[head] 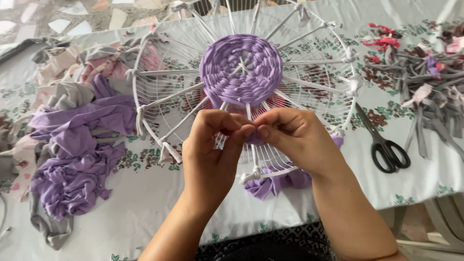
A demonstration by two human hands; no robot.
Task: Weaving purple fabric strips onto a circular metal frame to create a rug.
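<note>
Both hands meet at the frame's near edge: left hand (210, 154) and right hand (295, 140) pinch the lilac strip (275, 182) between closed fingers. The woven disc (240, 69) fills only the centre of the round wire frame (338, 63) (most spokes remain bare).

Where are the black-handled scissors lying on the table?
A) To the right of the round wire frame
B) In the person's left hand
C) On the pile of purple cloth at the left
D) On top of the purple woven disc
A: the scissors lie flat on the tablecloth just right of the round wire frame, apart from both hands, which pinch a purple strip in front of the woven disc.
</note>
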